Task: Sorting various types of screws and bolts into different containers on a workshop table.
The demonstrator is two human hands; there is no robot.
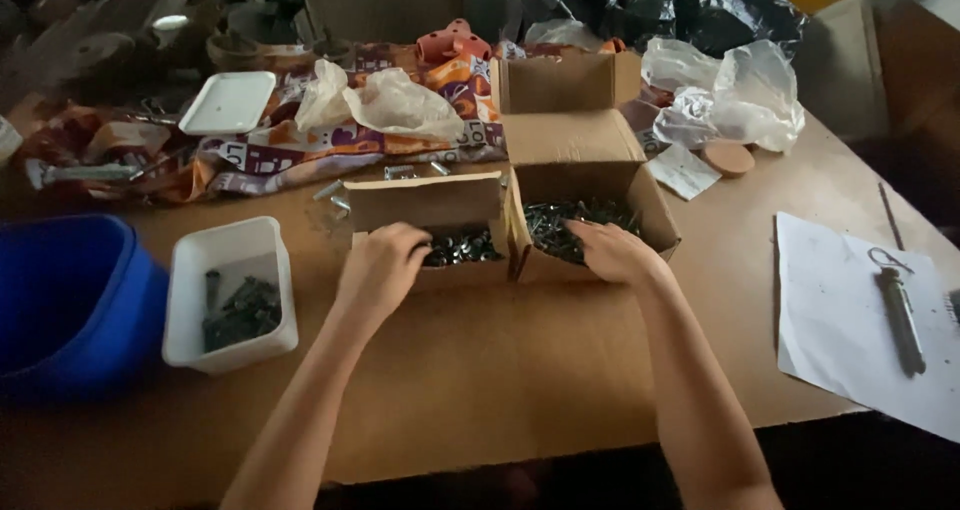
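Nearest the camera, both forearms are stretching forward over the table (520, 370), each hand reaching into its own cardboard box. The left hand (382, 262) is curling knuckles-up over the near wall of the left box (425, 205), its fingers bent down among small dark metal parts; whether it is pinching one I cannot tell. The right hand (612, 250) is lying flatter, fingers dipping into the right box (585, 160), which is holding a heap of dark screws (560, 220); its grasp is hidden too. Both boxes are looking well filled, so most of the picking seems to be left. Off to the left, a white tub (230, 292) is holding only a small pile of dark pieces. Farther back, plastic bags (395, 100) are lying on patterned cloth.
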